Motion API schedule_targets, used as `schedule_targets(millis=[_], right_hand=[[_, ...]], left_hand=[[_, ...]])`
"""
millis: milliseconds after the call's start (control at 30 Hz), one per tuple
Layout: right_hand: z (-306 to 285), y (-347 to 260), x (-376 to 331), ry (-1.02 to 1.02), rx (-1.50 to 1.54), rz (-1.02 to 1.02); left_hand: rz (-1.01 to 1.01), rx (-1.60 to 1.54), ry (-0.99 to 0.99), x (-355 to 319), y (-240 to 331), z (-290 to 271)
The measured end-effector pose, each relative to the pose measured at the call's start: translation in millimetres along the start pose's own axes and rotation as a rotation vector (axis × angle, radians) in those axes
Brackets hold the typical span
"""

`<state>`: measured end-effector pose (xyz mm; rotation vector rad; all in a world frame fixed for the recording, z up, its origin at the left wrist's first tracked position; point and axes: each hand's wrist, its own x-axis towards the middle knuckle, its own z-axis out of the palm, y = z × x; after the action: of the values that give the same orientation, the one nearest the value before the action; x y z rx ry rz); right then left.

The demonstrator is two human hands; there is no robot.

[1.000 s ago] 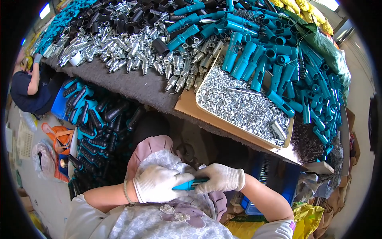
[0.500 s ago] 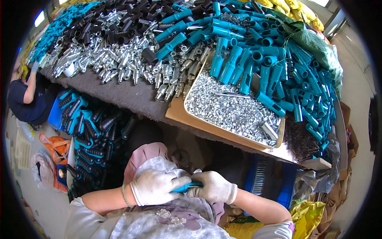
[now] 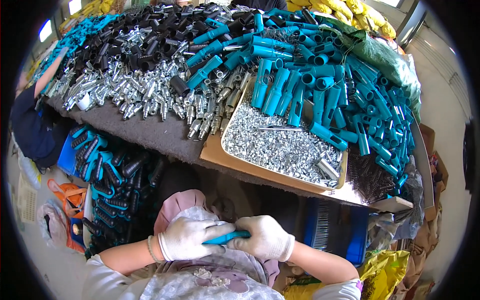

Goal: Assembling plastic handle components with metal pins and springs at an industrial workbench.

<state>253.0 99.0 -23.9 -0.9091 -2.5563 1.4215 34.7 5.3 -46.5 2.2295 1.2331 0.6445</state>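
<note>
Both my hands wear white knit gloves and meet above my lap, below the bench edge. My left hand (image 3: 187, 238) is closed round one end of a teal tube (image 3: 220, 239), its fingers wrapped over it. The other end sits in my right hand (image 3: 264, 237), which is closed with its thumb along the near side. Most of the tube is hidden by my gloves. On the bench ahead, a shallow tray (image 3: 280, 175) holds many small silver metal pieces (image 3: 270, 145), and slotted teal tubes (image 3: 272, 95) lie over its far edge.
Heaps of silver fittings (image 3: 145, 90), black sleeves (image 3: 150, 47) and more teal tubes (image 3: 370, 75) cover the bench. Dark springs (image 3: 370, 175) lie at its right. Under it stand black-and-teal handles (image 3: 107, 175) and a blue bin (image 3: 355, 240). Another person (image 3: 35, 125) reaches over the far left.
My hands still hold the teal tube together, with the right hand turned slightly upward. The view has shifted a little. The other person's arm reaches farther over the bench.
</note>
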Motion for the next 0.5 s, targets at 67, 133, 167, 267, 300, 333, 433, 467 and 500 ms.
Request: schedule_targets(millis=[67,133,167,267,300,333,433,467,500], right_hand=[[-16.1,-10.9,3.7,-0.057,-0.13,-0.015],[-32.7,-18.7,9.3,-0.015,-0.264,-0.116],[-43.7,-18.9,11.3,0.069,-0.262,-0.208],[-95.4,-20.7,29.3,0.544,-0.496,-0.206],[-109.1,-12.6,40.4,0.747,-0.703,-0.223],[-120.2,-14.5,48.6,0.744,-0.858,-0.081],[-130.2,13.4,71.7,0.574,-0.863,-0.008],[-131.2,16.6,76.2,0.547,-0.779,-0.005],[-128.2,12.5,78.2,0.577,-0.773,0.002]], left_hand=[[-0.008,0.009,0.025,1.2,2.3,1.3],[-0.025,0.119,0.124,11.8,9.0,-4.7],[-0.075,0.124,0.178,14.5,14.0,-10.7],[-0.139,0.066,0.252,18.7,6.5,-19.4],[-0.14,0.075,0.256,18.6,8.0,-19.8],[-0.144,0.047,0.307,19.9,10.8,-19.7],[-0.157,0.024,0.41,20.9,18.1,-17.4],[-0.18,0.01,0.425,19.9,21.1,-17.5],[-0.188,-0.028,0.333,14.4,19.9,-20.8]])
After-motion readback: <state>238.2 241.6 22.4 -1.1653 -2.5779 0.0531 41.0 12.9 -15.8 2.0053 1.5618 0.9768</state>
